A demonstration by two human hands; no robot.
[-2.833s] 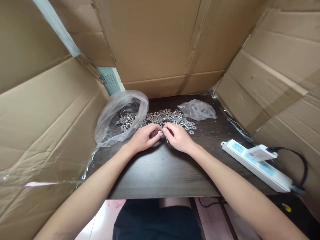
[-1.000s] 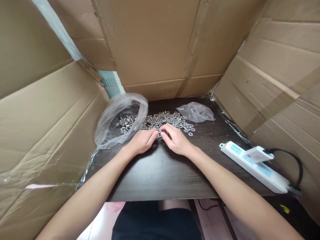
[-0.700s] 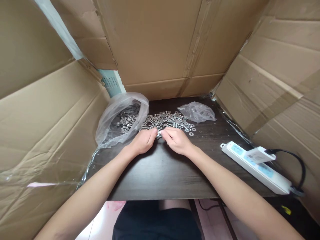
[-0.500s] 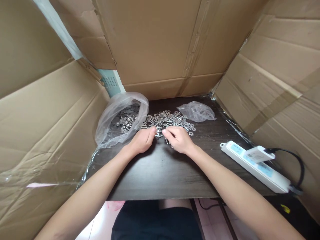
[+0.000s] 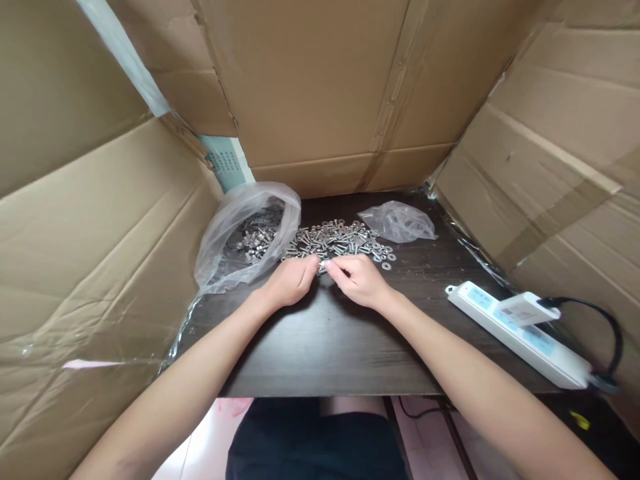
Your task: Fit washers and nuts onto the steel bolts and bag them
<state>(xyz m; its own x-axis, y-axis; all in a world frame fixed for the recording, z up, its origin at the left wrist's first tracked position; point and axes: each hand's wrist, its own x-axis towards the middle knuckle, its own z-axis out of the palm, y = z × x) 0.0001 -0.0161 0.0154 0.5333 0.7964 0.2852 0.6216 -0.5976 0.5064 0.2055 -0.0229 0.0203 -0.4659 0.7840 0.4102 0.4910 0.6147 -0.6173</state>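
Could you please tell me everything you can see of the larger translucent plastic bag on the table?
The large, whitish, translucent plastic bag sits slumped and open at the left of the dark brown table, its wide mouth ringed by crumpled film. Small silver metal pieces show inside. Its lower right edge comes close to the left hand; whether they touch is unclear.

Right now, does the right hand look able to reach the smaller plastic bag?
Probably yes: the right hand, apparently pinching a small piece, has only low hardware between it and that bag.
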